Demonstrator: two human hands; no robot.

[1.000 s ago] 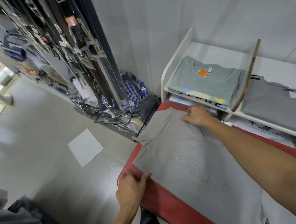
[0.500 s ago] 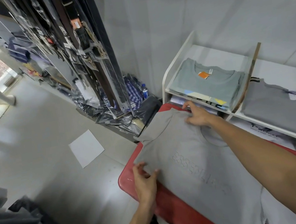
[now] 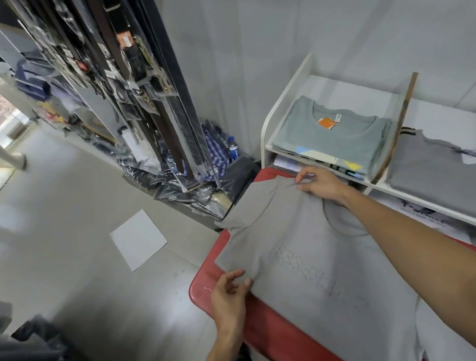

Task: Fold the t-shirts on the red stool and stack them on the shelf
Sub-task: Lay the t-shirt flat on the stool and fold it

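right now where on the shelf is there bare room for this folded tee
Bare board lies behind the green tee stack up to the wall, and behind the grey adidas tee right of the divider. The front of both bays is covered. The slot under the shelf looks crowded.

The grey t-shirt (image 3: 321, 263) spread on the red stool (image 3: 272, 327) carries raised tone-on-tone lettering across its chest; it seems to begin "ESSEN", but the rest is too faint to read. On the shelf (image 3: 438, 195) to the right, the folded grey shirt (image 3: 450, 193) bears a black Adidas three-bar logo at its near corner, the word beneath too small to make out. The folded green shirt (image 3: 339, 139) further left has an orange tag (image 3: 327, 123) at its collar, print illegible.
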